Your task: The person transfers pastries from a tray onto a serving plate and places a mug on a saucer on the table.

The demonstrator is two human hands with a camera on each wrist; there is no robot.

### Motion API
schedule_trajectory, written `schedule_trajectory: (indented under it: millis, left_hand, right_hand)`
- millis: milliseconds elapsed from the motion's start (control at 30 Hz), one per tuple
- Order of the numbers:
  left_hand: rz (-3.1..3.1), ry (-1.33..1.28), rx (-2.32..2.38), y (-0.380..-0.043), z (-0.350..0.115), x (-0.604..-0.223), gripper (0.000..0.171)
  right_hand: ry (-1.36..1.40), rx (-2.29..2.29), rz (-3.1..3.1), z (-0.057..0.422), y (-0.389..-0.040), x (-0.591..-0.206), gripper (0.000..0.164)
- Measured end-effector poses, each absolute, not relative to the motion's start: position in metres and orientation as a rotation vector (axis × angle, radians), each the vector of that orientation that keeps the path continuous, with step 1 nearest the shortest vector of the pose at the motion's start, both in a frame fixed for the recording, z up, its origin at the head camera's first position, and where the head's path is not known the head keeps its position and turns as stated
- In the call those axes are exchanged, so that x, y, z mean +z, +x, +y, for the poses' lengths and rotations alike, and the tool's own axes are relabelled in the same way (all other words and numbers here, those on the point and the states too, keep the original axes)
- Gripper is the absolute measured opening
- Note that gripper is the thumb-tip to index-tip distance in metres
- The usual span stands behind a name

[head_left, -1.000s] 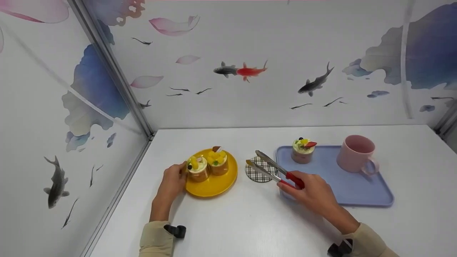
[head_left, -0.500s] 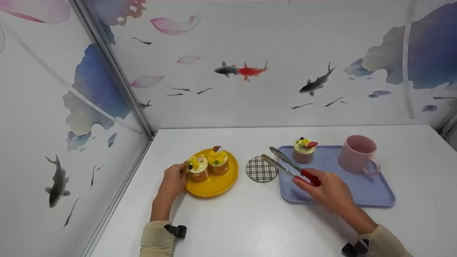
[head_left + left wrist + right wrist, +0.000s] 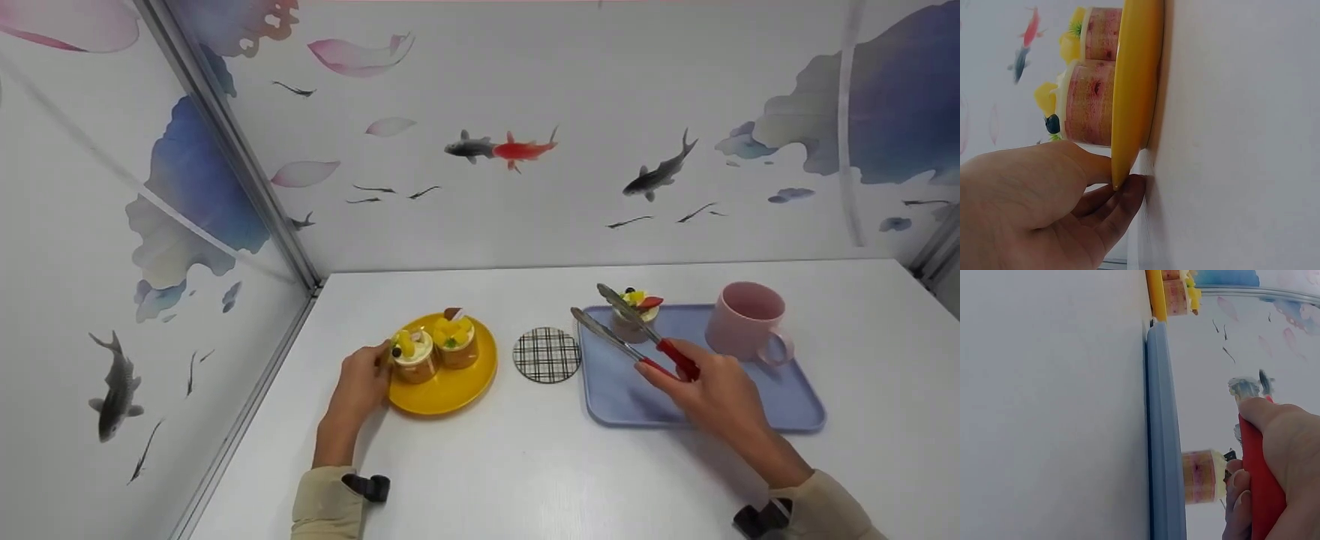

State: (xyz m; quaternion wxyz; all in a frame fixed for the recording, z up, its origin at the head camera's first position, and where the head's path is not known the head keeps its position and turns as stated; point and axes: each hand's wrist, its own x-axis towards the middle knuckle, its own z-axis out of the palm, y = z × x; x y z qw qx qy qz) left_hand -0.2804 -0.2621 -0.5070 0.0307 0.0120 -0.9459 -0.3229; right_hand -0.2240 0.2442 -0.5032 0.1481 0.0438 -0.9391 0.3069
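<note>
My left hand (image 3: 361,384) pinches the left rim of a yellow plate (image 3: 459,394), thumb above and fingers beneath in the left wrist view. Two fruit-topped cake cups stand on the plate: the nearer one (image 3: 415,366) has a dark berry, the other (image 3: 457,351) has yellow fruit chunks. In my right hand (image 3: 726,394) is a pair of metal tongs with red handles (image 3: 679,358). Its arms are spread apart, tips pointing up and left. One arm overlaps a third cake cup (image 3: 1199,477), topped with a strawberry slice, at the back left of the blue tray (image 3: 750,409).
A pink mug (image 3: 739,330) stands at the tray's back right, handle toward the front right. Between plate and tray lies a round plaid coaster (image 3: 547,355). Walls printed with fish (image 3: 501,147) rise behind and to the left of the white table (image 3: 517,472).
My right hand has carried the tongs right and slightly up, from over the coaster to the cake cup on the tray. My left hand and the plate stay in place.
</note>
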Motion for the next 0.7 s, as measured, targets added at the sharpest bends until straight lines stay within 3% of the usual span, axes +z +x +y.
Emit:
schedule_trajectory:
  millis: [267, 500, 700]
  left_hand:
    - [-2.925, 0.040, -0.995, -0.2808, -0.2610, -0.5059, 0.049]
    - [-2.919, 0.031, -0.985, -0.2800, -0.2619, -0.5069, 0.049]
    - [-2.912, 0.030, -1.003, -0.2794, -0.2628, -0.5071, 0.049]
  right_hand:
    - [0.111, 0.901, -2.594, 0.2479, -0.2263, -0.5047, 0.057]
    - [0.022, 0.898, -2.611, 0.2515, -0.2270, -0.5044, 0.071]
    - [-0.007, 0.890, -2.602, 0.2544, -0.2288, -0.5061, 0.066]
